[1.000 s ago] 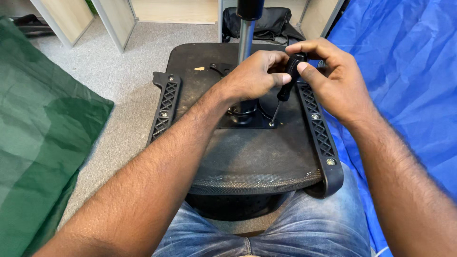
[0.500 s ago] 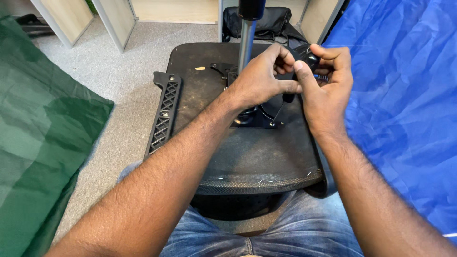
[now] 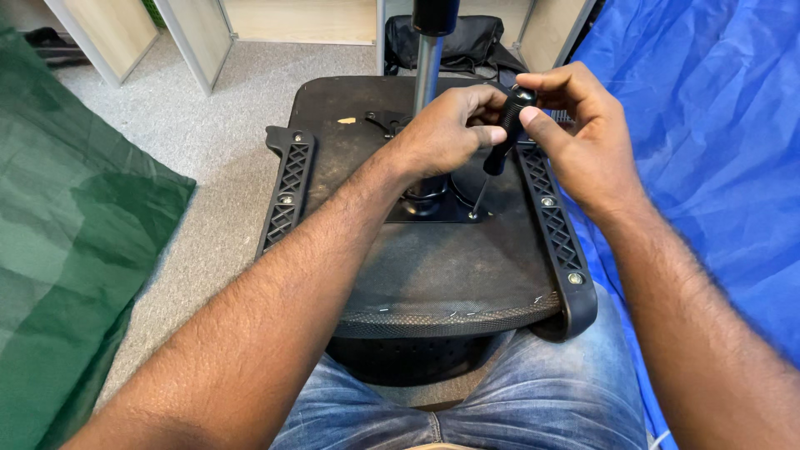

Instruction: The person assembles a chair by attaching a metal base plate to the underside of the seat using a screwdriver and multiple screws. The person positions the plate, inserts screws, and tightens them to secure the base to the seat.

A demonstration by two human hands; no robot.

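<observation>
Black-handled screwdriver (image 3: 502,133) had tilted upright since a second ago; I saw right hand (image 3: 583,142) and left hand (image 3: 442,133) both closed around its handle, tip on upturned black chair seat (image 3: 433,258).

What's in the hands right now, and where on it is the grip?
Both hands, left hand and right hand, grip a screwdriver by its black handle; its thin shaft slants down to the chair seat underside.

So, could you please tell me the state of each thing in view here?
Screwdriver: held in both hands, tip down on the metal plate.
Chair seat: upside down, resting on the person's lap.
Left hand: closed on the screwdriver.
Right hand: gripping the handle top.
</observation>
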